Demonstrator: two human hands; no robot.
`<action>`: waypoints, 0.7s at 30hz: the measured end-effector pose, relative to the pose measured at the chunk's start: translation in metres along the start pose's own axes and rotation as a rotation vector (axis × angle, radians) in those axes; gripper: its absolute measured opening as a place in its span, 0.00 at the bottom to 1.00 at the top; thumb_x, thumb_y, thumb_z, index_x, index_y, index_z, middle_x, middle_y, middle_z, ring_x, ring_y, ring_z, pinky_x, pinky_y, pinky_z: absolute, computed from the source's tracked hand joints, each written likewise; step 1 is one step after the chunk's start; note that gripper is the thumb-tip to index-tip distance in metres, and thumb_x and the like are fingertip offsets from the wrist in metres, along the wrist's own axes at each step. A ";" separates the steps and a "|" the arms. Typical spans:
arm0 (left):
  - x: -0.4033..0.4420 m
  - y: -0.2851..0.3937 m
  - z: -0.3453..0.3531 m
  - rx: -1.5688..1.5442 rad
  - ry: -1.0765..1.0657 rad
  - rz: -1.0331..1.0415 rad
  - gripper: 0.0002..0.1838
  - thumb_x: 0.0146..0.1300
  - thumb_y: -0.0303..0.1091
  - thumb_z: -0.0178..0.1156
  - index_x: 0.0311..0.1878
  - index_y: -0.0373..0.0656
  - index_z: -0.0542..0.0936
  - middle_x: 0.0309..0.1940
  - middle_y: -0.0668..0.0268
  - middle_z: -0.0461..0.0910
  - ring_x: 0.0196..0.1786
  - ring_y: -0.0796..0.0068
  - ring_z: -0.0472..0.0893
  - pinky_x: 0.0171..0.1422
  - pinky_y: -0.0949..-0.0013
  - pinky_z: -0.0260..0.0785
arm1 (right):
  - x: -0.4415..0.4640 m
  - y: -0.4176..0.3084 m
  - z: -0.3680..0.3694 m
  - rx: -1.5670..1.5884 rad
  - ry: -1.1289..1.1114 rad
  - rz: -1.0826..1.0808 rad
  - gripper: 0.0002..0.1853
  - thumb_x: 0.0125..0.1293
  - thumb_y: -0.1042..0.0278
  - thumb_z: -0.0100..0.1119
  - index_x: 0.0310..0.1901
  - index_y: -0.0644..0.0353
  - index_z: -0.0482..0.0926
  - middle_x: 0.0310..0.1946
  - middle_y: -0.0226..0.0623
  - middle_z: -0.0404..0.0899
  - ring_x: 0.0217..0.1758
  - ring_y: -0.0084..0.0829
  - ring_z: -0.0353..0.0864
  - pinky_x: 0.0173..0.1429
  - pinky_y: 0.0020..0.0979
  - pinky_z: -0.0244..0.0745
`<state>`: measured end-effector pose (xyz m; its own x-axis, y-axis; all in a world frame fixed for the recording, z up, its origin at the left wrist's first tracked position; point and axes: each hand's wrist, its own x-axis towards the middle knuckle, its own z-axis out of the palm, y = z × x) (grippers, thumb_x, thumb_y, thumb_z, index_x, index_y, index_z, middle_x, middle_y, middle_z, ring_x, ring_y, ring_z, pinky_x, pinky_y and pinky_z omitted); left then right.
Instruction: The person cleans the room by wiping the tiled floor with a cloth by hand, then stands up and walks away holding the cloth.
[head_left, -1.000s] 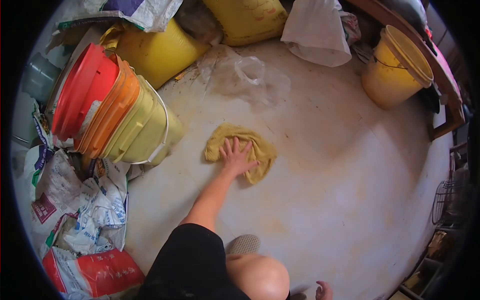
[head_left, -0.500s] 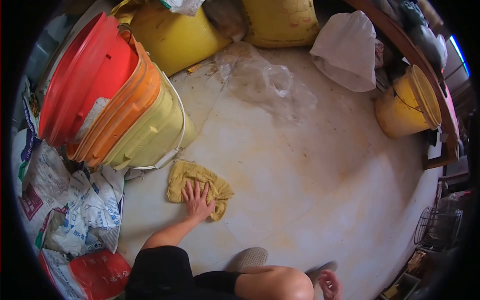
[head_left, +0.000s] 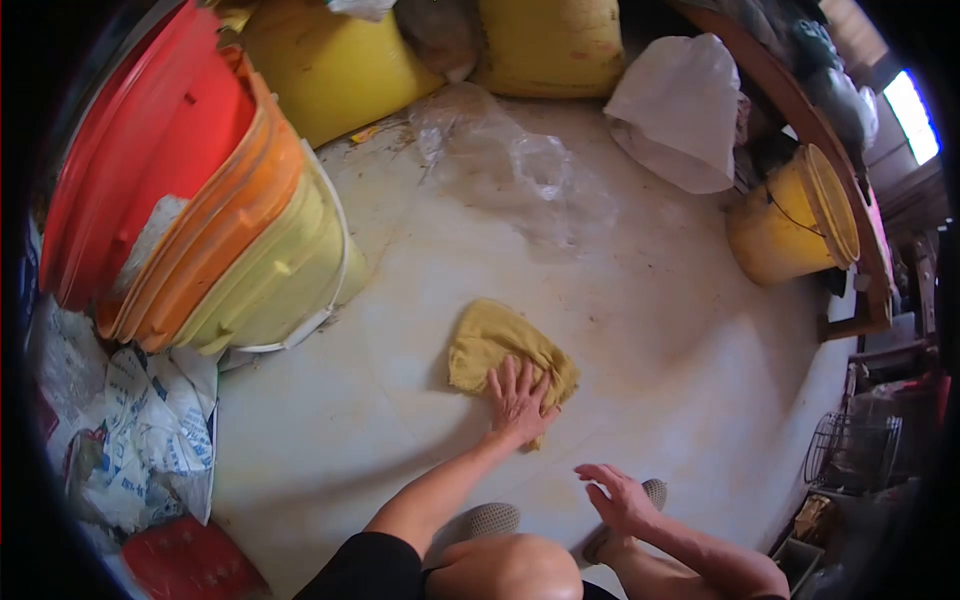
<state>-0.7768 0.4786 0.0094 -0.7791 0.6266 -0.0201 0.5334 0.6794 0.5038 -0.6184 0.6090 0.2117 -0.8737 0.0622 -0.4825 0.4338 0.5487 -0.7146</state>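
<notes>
A mustard-yellow cloth [head_left: 500, 335] lies bunched on the pale tiled floor [head_left: 400, 400], a little right of the stacked buckets. My left hand [head_left: 518, 400] rests flat on the cloth's near edge with its fingers spread, pressing it to the floor. Near my right foot, my right hand [head_left: 622, 500] hovers with fingers stretched and loosely bent, holding nothing. My knee [head_left: 520, 570] and two grey woven shoes [head_left: 493, 519] show at the bottom.
Stacked red [head_left: 150, 150], orange and pale-yellow buckets stand at left, above crumpled plastic sacks [head_left: 150, 420]. Full yellow sacks [head_left: 330, 70], a clear plastic sheet [head_left: 530, 180] and a white bag [head_left: 680, 110] lie ahead. At right are a yellow bucket [head_left: 785, 225] and a wire basket [head_left: 850, 450].
My left hand has slid the cloth to the right across the floor, away from the buckets. My right hand has risen from the bottom edge into fuller view.
</notes>
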 end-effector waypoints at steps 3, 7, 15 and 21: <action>0.007 0.001 0.000 -0.383 0.115 0.106 0.20 0.62 0.38 0.60 0.57 0.46 0.81 0.59 0.51 0.76 0.68 0.46 0.68 0.71 0.39 0.53 | 0.052 0.027 0.032 -0.004 0.025 -0.032 0.19 0.67 0.73 0.50 0.59 0.56 0.75 0.54 0.48 0.77 0.59 0.51 0.76 0.62 0.43 0.73; 0.026 -0.074 -0.049 -0.326 0.451 -0.060 0.15 0.63 0.23 0.52 0.52 0.35 0.79 0.56 0.50 0.77 0.64 0.50 0.72 0.72 0.52 0.60 | 0.168 0.034 0.068 -0.355 0.230 -0.311 0.20 0.71 0.65 0.50 0.65 0.50 0.70 0.66 0.40 0.69 0.72 0.43 0.64 0.71 0.45 0.62; 0.091 -0.158 -0.045 0.097 0.458 -0.232 0.26 0.67 0.30 0.52 0.68 0.33 0.66 0.70 0.48 0.64 0.75 0.46 0.59 0.80 0.49 0.48 | 0.212 0.085 0.064 -0.623 0.377 -0.155 0.30 0.70 0.46 0.51 0.73 0.37 0.64 0.74 0.35 0.61 0.79 0.42 0.54 0.75 0.50 0.54; 0.090 -0.155 -0.042 0.281 0.375 -0.250 0.30 0.69 0.38 0.52 0.71 0.33 0.63 0.74 0.48 0.59 0.78 0.48 0.55 0.81 0.46 0.45 | 0.221 0.201 -0.062 -0.777 0.579 0.248 0.34 0.70 0.44 0.48 0.75 0.43 0.60 0.78 0.43 0.53 0.80 0.51 0.48 0.78 0.58 0.44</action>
<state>-0.9437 0.4131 -0.0340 -0.9306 0.2881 0.2258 0.3441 0.8989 0.2711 -0.7383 0.7849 -0.0072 -0.8403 0.5320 -0.1040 0.5348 0.8450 0.0016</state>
